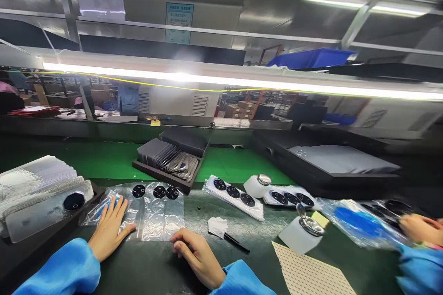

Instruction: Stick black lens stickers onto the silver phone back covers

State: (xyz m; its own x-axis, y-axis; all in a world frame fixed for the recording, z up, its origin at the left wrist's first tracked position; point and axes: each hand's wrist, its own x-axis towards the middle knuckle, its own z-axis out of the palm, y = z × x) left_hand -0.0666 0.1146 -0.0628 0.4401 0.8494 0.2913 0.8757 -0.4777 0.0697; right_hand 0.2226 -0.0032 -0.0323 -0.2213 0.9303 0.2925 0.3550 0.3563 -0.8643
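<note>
My left hand (111,228) lies flat, fingers spread, on a clear plastic sleeve; blue shows beneath the fingertips. Beside it spreads a clear plastic sheet (157,221) with several round black discs (139,191) along its far edge. My right hand (198,253) is at the sheet's near right corner, fingers curled in. Whether anything is between those fingers is hidden. To the left, a dark tray (44,242) bears stacked translucent panels (41,184), the front one with a black disc (74,201). A crumpled white tissue (218,227) and black pen (237,243) lie right of my right hand.
Two white pump bottles (256,186) (300,237) stand among bagged disc strips (235,196). A box of dark cards (169,159) and a large black tray (342,175) sit behind. A dotted sheet (311,272) lies front right. Another person's hand (422,229) works at the right.
</note>
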